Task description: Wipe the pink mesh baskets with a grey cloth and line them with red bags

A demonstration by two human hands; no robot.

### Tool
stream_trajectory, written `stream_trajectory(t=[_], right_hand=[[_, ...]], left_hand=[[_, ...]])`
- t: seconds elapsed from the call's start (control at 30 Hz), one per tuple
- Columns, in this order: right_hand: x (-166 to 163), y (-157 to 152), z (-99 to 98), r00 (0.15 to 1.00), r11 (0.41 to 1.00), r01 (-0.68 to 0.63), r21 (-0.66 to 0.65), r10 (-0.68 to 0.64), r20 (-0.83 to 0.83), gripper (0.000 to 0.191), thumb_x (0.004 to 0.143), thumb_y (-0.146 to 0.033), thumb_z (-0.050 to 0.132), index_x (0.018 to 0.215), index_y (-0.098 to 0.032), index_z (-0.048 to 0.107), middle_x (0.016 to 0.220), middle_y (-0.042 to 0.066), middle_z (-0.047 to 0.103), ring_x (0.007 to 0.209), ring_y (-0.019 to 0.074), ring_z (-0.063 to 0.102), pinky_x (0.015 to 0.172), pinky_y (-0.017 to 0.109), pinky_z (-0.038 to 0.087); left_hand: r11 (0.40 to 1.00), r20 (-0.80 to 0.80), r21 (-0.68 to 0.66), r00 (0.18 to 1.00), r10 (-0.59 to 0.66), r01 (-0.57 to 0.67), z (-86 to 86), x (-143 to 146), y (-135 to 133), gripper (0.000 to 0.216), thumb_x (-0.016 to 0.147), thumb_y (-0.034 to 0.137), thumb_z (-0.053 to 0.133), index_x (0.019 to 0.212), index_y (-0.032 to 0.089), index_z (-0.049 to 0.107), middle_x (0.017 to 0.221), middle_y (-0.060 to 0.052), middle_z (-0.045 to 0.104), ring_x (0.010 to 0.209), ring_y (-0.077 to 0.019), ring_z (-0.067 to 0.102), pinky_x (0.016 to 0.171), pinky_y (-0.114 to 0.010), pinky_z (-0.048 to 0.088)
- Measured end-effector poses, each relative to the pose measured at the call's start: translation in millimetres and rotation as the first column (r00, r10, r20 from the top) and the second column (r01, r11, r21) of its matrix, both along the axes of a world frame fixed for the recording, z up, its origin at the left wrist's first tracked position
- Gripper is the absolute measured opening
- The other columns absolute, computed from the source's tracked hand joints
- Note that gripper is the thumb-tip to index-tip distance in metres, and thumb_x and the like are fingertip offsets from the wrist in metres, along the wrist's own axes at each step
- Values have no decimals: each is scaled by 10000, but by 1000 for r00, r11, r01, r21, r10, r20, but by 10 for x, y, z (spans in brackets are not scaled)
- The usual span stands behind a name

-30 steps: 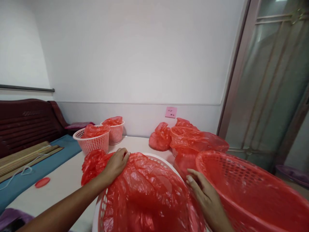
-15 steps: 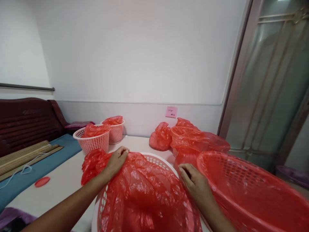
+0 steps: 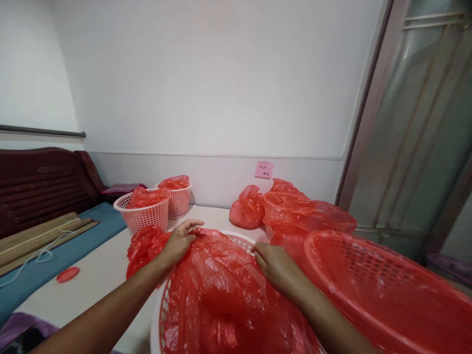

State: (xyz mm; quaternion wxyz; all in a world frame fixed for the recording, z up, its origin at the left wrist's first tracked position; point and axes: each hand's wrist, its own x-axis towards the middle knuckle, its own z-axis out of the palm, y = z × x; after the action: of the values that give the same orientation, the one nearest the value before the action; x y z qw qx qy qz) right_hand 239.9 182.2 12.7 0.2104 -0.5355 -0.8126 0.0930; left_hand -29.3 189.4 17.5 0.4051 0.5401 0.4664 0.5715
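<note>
A large red plastic bag (image 3: 228, 275) lies crumpled inside a white perforated basket (image 3: 158, 319) right in front of me. My left hand (image 3: 181, 242) pinches the bag's edge at the far left, with the forefinger stretched out. My right hand (image 3: 268, 259) is closed on the bag near the basket's far right rim. Under my left wrist another bunched red bag (image 3: 145, 248) rests beside the basket. At the right stands a wide basket (image 3: 368, 275) lined with red plastic.
Two pink perforated baskets (image 3: 147, 216) with red bags stand at the back left. A knotted red bag (image 3: 248, 209) and a bag-covered basket (image 3: 283, 209) sit near the wall. A red disc (image 3: 68, 274) lies on the white surface (image 3: 92, 295). A pink note (image 3: 264, 169) is on the wall.
My right hand has moved left and slightly farther away along the basket's rim. My left forefinger has straightened. The bag's far edge is drawn in between the hands.
</note>
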Motion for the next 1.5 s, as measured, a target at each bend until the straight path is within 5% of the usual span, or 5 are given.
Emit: stream_trajectory(t=[0.2,0.43,0.8,1.2,1.5], right_hand=[[-3,137,6,1000,998,-7,-58,5,-28,239,868,-284,440,729,-186,609,778,67,689,704,175,589,585,265,298],[26,282,-97,990,996,-55,-76,44,-136,161,741,-191,510,580,-189,517,597,-21,584,605,121,529,528,229,291],[96,599,-212,970,980,184,79,-168,-176,187,791,-216,472,605,-199,470,630,6,563,600,135,485,557,252,263],[53,735,-208,967,988,145,43,-133,-216,211,755,-179,478,552,-206,429,561,-20,492,573,128,445,545,252,255],[76,774,-223,930,993,103,-65,-119,-348,241,683,-206,483,486,-218,344,513,-43,419,527,107,385,506,237,259]], left_hand=[[999,22,-41,1000,16,-15,33,20,-44,376,629,200,532,999,187,592,759,-9,703,670,-166,621,652,-285,431],[997,-65,14,995,71,-71,31,-15,-27,116,782,254,517,747,181,600,727,5,631,713,-153,563,726,-303,416],[994,-109,21,989,105,-103,-90,-88,66,302,817,391,622,641,184,488,597,70,459,541,-103,440,571,-258,348],[990,-56,-99,994,91,-96,-122,-116,126,284,744,419,679,688,169,556,609,49,550,542,-108,504,559,-258,378],[989,-137,-107,986,90,-105,-66,-110,236,313,879,415,561,704,155,567,668,37,568,587,-106,535,599,-275,452]])
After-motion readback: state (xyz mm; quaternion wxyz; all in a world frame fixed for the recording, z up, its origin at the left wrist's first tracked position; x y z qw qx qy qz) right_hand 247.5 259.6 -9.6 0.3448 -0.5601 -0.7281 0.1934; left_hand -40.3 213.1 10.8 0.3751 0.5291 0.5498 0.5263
